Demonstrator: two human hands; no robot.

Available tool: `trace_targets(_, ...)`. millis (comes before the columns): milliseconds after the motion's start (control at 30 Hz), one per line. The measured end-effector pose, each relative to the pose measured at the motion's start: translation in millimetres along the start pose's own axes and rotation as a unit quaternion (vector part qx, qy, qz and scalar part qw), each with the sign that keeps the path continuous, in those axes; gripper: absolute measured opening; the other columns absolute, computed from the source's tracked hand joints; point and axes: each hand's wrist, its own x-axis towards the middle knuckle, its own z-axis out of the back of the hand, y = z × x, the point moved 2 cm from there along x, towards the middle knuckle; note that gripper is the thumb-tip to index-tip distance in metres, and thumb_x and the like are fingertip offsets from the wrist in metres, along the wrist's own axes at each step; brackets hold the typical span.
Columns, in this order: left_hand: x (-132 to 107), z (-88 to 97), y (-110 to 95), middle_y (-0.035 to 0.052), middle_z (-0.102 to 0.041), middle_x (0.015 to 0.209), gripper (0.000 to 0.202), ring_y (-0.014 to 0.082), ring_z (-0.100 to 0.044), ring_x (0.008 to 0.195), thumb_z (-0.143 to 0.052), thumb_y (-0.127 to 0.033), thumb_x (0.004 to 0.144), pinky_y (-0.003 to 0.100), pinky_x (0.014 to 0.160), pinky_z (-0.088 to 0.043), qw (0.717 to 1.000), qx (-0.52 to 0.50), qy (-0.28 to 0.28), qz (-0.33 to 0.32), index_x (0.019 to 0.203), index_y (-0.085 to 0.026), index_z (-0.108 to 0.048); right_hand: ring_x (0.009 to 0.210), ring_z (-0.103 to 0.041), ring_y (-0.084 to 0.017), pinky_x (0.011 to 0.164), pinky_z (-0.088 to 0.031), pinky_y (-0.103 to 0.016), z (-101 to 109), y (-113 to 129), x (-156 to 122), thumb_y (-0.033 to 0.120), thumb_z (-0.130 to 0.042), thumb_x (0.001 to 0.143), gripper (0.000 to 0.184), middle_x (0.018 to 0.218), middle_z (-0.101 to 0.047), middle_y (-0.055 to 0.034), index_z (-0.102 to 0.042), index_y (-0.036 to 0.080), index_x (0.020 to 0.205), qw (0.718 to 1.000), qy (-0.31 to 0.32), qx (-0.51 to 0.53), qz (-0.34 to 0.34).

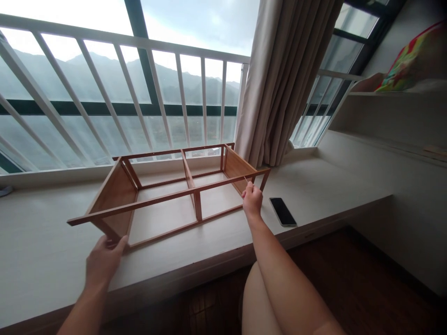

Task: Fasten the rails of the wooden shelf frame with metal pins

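Crosswise, the wooden shelf frame point(198, 204) lies ahead on the white window ledge point(209, 239), its long axis running left to right. At its right end, the right hand point(252, 199) is closed around a thin tool point(246, 179); the left hand point(104, 260), half-curled, holds its near left corner.
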Motion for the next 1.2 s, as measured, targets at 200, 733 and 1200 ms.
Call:
trace_targets(200,18,4.0,31,0.0020,-0.071,0.078,0.033,0.0250,-0.066,0.077,-0.065,-0.055,0.068,0.029,0.059,-0.044,0.999,0.015,0.012,0.036,0.075,-0.024,-0.058,0.042,-0.046,-0.015,0.053,-0.037,-0.027,25,-6,20,0.044,-0.034,0.094,0.049,0.040,-0.047,0.0019,-0.038,0.025,0.049,0.996,-0.060,-0.070,0.021)
trace_targets(733,18,4.5,35,0.0018,-0.071,0.078,0.033,0.0259,-0.067,0.081,-0.064,-0.057,0.069,0.031,0.065,-0.047,0.999,0.016,0.019,0.026,0.076,-0.025,-0.057,0.038,-0.045,-0.013,0.046,-0.036,-0.026,27,-15,33,0.045,-0.033,0.093,0.047,0.039,-0.046,0.0020,-0.036,0.025,0.050,0.995,-0.077,-0.056,0.005)
trace_targets(1200,12,8.8,28,0.0034,-0.071,0.081,0.036,0.0276,-0.067,0.083,-0.062,-0.058,0.068,0.032,0.065,-0.046,0.999,0.022,0.020,0.023,0.077,-0.024,-0.057,0.034,-0.042,-0.012,0.041,-0.034,-0.025,28,-16,40,0.043,-0.035,0.092,0.044,0.037,-0.043,0.0038,-0.036,0.025,0.052,0.997,-0.070,-0.038,-0.004)
